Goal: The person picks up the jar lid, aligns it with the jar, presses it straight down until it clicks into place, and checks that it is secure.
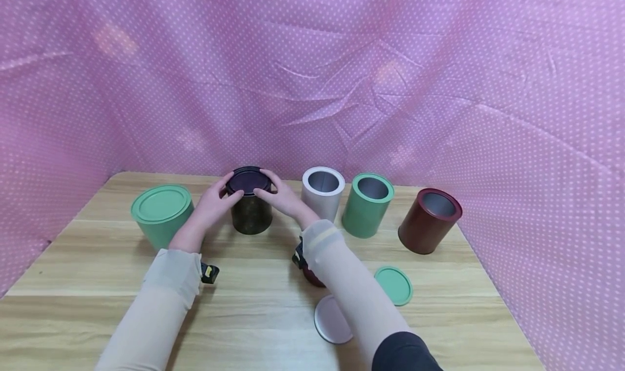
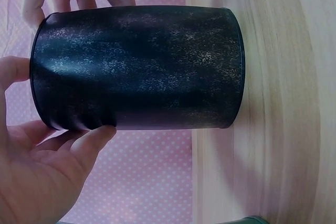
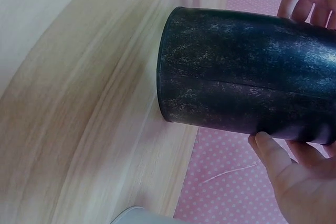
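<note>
A speckled black can (image 1: 252,215) is upright near the back of the wooden table, and a dark lid (image 1: 248,180) covers its top. My left hand (image 1: 212,202) grips the can's upper left side, thumb at the rim and fingers along the wall. From the opposite side my right hand (image 1: 284,198) holds it the same way. Both wrist views show the can (image 2: 136,69) between the two hands, fingertips touching its wall near the lidded end. Whether the base touches the table is hard to tell.
To the left stands a lidded green can (image 1: 163,227). On the right are open white (image 1: 322,202), green (image 1: 365,215) and dark red cans (image 1: 423,230). A green lid (image 1: 393,286) and a white lid (image 1: 332,322) lie in front. My right forearm partly hides a dark red object (image 1: 312,277).
</note>
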Action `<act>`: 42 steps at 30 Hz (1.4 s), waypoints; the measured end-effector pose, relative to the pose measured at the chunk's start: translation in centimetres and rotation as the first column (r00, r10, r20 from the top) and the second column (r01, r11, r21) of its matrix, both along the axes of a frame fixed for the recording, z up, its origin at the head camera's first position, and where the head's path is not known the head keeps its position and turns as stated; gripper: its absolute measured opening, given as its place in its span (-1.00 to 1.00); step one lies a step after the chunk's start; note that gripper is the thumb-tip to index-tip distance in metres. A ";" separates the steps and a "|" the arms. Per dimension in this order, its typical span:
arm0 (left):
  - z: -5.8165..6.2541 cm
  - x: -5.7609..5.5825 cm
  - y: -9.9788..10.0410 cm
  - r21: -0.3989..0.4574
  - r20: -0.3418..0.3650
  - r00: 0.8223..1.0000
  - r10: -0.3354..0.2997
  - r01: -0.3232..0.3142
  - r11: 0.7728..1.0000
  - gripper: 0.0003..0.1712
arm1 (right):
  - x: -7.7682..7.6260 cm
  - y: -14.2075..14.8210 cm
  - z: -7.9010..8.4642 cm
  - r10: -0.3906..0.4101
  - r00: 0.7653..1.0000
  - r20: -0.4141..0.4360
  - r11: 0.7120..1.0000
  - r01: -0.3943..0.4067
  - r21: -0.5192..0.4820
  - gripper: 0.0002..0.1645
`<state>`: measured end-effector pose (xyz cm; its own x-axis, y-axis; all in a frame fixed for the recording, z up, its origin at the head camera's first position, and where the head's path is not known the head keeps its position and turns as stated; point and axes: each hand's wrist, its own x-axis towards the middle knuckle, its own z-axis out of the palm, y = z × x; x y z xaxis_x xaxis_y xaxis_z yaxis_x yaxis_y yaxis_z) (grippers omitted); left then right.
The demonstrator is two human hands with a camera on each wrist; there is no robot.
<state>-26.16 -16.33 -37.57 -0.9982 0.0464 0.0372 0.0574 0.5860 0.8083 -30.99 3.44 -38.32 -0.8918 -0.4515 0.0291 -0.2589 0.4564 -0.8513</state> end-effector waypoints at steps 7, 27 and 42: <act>0.1 0.1 0.2 0.003 0.016 1.000 0.000 0.000 1.000 -0.17 | 0.0 -0.1 -0.3 -0.015 1.000 0.011 1.000 0.015 -0.018 -0.25; 0.3 -0.5 0.3 -0.022 0.005 1.000 0.025 -0.025 0.999 -0.19 | 0.1 -1.1 0.3 -0.084 0.996 0.041 0.991 0.088 -0.097 -0.27; 0.4 -1.1 0.0 -0.012 0.011 1.000 0.017 -0.017 1.000 -0.18 | -0.6 -0.7 0.7 -0.045 0.999 0.031 0.999 0.045 -0.001 -0.23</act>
